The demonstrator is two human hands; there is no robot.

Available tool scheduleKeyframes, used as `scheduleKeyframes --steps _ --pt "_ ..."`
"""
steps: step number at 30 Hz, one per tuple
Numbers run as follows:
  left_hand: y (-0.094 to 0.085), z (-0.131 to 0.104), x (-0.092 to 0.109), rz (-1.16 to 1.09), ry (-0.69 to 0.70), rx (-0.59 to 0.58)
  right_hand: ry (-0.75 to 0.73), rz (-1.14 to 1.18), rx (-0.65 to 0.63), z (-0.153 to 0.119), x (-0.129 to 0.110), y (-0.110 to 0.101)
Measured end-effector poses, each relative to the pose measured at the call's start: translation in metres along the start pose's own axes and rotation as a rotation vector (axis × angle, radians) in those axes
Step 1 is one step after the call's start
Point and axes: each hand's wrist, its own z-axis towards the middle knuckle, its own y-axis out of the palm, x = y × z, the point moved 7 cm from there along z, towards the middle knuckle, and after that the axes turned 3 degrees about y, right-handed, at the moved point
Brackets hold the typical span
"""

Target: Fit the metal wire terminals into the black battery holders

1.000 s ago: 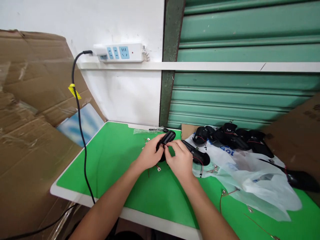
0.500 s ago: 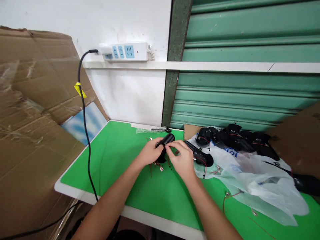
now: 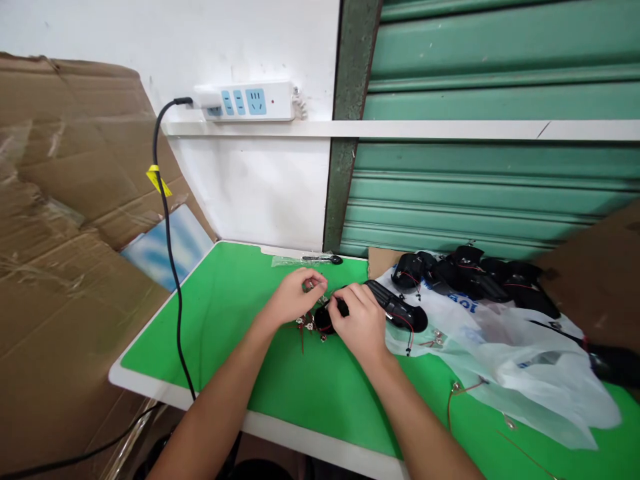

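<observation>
My left hand (image 3: 296, 298) is raised a little above the green table, thumb and forefinger curled together in a pinch. Whatever lies in that pinch is too small to name. Small metal contacts with thin reddish wires (image 3: 309, 325) lie just below it. My right hand (image 3: 361, 319) has its fingers bent down over a black plastic housing (image 3: 324, 321) and grips it. The hand hides much of this housing. Right behind the right hand rests another long black plastic housing (image 3: 407, 315), with a red wire along it.
Several black housings (image 3: 475, 277) are heaped on a white plastic bag (image 3: 520, 373) at the right. A bagged black spoon (image 3: 325, 260) lies at the table's back edge. A black cable (image 3: 173, 267) hangs from the power strip (image 3: 250, 101). Cardboard (image 3: 75, 267) stands at the left.
My left hand has let go of the black housing and moved slightly left. The housing has dropped lower, beneath my right hand, which remains close to its earlier place.
</observation>
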Motion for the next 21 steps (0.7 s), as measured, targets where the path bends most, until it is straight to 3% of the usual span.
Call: scheduleKeyframes --steps 7,17,21 --pt "0.010 -0.001 0.007 0.042 0.033 -0.077 0.012 -0.003 0.001 -0.001 0.000 -0.001" --pt "0.020 0.003 -0.010 -0.268 -0.044 -0.131 0.048 0.222 -0.107 0.005 0.006 0.002" --pt "0.021 0.002 -0.006 -0.304 -0.041 -0.138 0.019 0.141 -0.117 0.010 0.012 -0.005"
